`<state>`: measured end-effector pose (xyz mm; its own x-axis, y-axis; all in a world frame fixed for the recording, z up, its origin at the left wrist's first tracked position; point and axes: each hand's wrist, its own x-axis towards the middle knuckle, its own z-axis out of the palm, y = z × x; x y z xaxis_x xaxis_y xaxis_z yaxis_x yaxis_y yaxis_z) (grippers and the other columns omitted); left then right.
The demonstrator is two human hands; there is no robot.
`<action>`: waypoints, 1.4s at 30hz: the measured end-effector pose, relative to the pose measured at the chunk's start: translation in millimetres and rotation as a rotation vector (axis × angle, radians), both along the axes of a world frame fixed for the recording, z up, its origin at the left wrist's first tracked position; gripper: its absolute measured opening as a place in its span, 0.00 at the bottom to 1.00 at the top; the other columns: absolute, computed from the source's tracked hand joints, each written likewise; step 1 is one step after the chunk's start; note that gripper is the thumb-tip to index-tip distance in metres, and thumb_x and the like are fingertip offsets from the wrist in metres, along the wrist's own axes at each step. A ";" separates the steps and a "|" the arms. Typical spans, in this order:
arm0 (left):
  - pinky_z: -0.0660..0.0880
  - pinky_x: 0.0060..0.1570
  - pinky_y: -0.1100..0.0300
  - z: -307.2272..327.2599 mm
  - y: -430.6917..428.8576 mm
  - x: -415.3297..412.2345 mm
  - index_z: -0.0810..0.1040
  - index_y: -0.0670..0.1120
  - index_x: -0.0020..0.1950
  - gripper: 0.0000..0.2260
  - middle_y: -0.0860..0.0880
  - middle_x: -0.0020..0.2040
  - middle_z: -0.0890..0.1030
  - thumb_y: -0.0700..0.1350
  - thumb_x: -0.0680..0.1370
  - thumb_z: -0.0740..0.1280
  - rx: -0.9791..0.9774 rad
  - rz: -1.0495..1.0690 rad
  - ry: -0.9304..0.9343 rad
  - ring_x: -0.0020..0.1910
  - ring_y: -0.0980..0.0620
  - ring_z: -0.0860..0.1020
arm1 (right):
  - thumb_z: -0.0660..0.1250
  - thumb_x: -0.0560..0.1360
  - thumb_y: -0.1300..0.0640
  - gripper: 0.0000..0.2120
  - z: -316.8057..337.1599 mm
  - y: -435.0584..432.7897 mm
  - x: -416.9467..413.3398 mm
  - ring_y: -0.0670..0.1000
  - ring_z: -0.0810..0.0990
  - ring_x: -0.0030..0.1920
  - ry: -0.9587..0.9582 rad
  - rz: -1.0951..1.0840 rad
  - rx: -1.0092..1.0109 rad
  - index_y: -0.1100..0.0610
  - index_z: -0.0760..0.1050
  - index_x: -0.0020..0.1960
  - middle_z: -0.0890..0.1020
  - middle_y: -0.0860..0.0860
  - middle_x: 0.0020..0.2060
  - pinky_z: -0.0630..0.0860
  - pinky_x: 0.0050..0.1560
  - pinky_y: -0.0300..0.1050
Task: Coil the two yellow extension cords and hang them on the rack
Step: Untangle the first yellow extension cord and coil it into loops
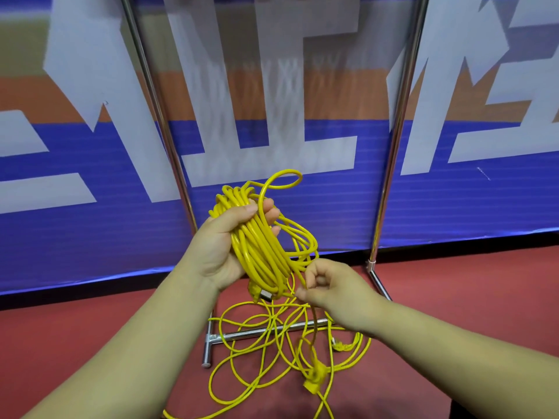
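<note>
Now holds a coil (262,249) of yellow cord in the left hand (222,246), thumb and fingers curled round it, long axis slanting from upper left down to lower right, raised before the rack (398,140). Pinches one strand just below the coil with the right hand (332,285). Shows loose cord (272,346) tangled on the red floor (453,282), crossing the rack's base bar (248,334), plug (314,381) nearest. Backs onto a blue, orange and white banner (90,237).
</note>
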<state>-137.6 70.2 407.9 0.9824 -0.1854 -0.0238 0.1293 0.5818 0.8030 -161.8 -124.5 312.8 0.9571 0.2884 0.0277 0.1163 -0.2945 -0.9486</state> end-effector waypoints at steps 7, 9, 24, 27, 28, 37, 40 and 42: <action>0.83 0.44 0.52 -7.8 17.6 7.2 0.80 0.44 0.46 0.04 0.45 0.45 0.86 0.39 0.74 0.67 0.067 0.054 0.049 0.42 0.50 0.86 | 0.70 0.75 0.69 0.10 5.3 -27.2 24.6 0.55 0.81 0.34 0.093 -0.430 0.269 0.58 0.72 0.43 0.77 0.54 0.28 0.74 0.35 0.46; 0.83 0.42 0.53 -8.6 20.0 7.9 0.83 0.45 0.38 0.11 0.46 0.38 0.84 0.38 0.77 0.65 0.089 0.085 0.045 0.36 0.52 0.84 | 0.70 0.75 0.69 0.08 0.7 -37.3 32.6 0.52 0.83 0.32 0.121 -0.527 0.230 0.59 0.73 0.44 0.76 0.53 0.27 0.74 0.33 0.45; 0.82 0.39 0.58 -10.8 17.1 13.9 0.79 0.43 0.40 0.04 0.49 0.34 0.80 0.42 0.74 0.68 0.041 0.082 0.063 0.33 0.54 0.81 | 0.69 0.74 0.59 0.08 16.6 -57.8 12.6 0.47 0.81 0.37 -0.131 0.071 -0.770 0.48 0.73 0.44 0.83 0.47 0.38 0.76 0.38 0.40; 0.82 0.39 0.58 -19.3 13.8 20.2 0.78 0.42 0.42 0.08 0.48 0.34 0.80 0.43 0.79 0.65 0.082 0.119 0.113 0.34 0.54 0.82 | 0.70 0.76 0.55 0.09 40.6 -64.1 1.4 0.43 0.79 0.39 -0.243 0.164 -0.777 0.44 0.71 0.46 0.82 0.43 0.40 0.73 0.39 0.35; 0.82 0.39 0.58 -23.1 11.7 21.4 0.79 0.42 0.42 0.08 0.48 0.34 0.81 0.43 0.80 0.65 0.100 0.130 0.127 0.34 0.53 0.82 | 0.70 0.76 0.54 0.08 50.3 -66.1 -2.8 0.43 0.79 0.39 -0.277 0.162 -0.755 0.43 0.72 0.46 0.82 0.42 0.40 0.73 0.39 0.34; 0.81 0.41 0.52 -59.6 -27.4 12.6 0.80 0.40 0.46 0.07 0.43 0.38 0.83 0.43 0.78 0.70 0.371 0.044 0.216 0.37 0.49 0.83 | 0.72 0.76 0.56 0.03 80.8 -70.7 -15.9 0.39 0.78 0.35 -0.434 0.043 -0.465 0.49 0.82 0.48 0.78 0.36 0.30 0.69 0.36 0.29; 0.80 0.40 0.52 -61.8 -46.9 0.0 0.80 0.39 0.47 0.08 0.42 0.39 0.82 0.43 0.75 0.71 0.426 -0.104 0.192 0.36 0.48 0.83 | 0.73 0.75 0.57 0.03 80.1 -68.5 -15.1 0.35 0.78 0.37 -0.492 0.035 -0.441 0.50 0.83 0.48 0.78 0.35 0.31 0.69 0.38 0.28; 0.80 0.36 0.53 -60.1 -55.2 -6.4 0.79 0.38 0.48 0.10 0.42 0.38 0.81 0.44 0.73 0.71 0.404 -0.174 0.186 0.35 0.47 0.82 | 0.74 0.75 0.57 0.04 79.5 -69.6 -11.8 0.36 0.79 0.37 -0.481 -0.011 -0.377 0.48 0.83 0.46 0.80 0.36 0.32 0.70 0.38 0.29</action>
<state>-144.0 15.0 347.8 0.9096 -0.2865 -0.3009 0.3606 0.1843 0.9143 -173.6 -194.0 392.3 0.8654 0.3531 0.3557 0.5011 -0.6029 -0.6208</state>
